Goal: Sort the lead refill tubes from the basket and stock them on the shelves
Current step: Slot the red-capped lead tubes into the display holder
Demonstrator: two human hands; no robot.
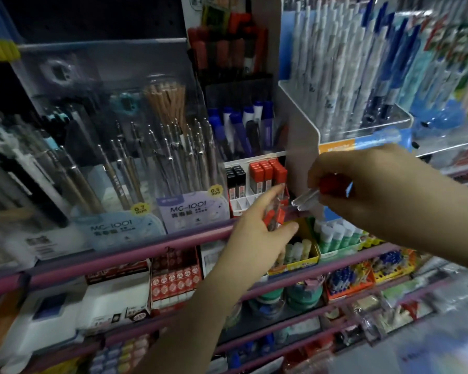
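Blur is hiding tube labels; left hand (257, 228) is gripping red-capped tubes (274, 211), right hand (362, 190) at three o'clock is pinching more tubes (307, 198).

Dim, uneven light: the upper left is nearly black, the right side brighter. Glare streaks the clear plastic pencil display case (111, 109). Motion blur smears the edges and the right hand (368, 184); wide-angle bending curves the pink shelf rails (119, 255).

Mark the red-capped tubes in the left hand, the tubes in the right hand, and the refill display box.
red-capped tubes (274, 211): head view, clear body
right-hand tubes (305, 198): head view, clear ends
refill display box (247, 202): head view, white dividers
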